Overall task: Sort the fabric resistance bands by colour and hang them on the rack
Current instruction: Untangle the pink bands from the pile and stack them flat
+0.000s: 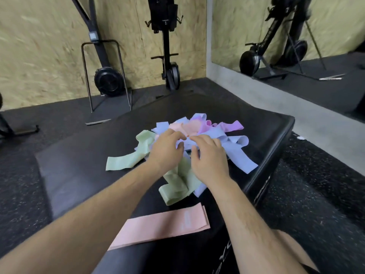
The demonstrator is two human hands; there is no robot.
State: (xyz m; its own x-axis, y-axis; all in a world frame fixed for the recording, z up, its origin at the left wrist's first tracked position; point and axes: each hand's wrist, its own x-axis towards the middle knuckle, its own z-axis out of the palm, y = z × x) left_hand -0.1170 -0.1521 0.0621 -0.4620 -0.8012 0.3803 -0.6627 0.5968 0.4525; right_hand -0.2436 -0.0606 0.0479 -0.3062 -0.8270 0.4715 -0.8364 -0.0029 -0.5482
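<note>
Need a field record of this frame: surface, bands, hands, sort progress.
surface: black padded box
pile: mixed bands in green, blue, peach-pink and purple, tangled on the box
set apart: one pink band, lying flat nearer the person, clear of the pile
left hand: over the pile, fingers curled; grip unclear
right hand: beside it over the pile, fingers curled; grip unclear
hung: no band on a rack in view

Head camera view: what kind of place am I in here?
Most likely a gym: exercise machines stored upright, a big wall mirror, and speckled rubber flooring.
</note>
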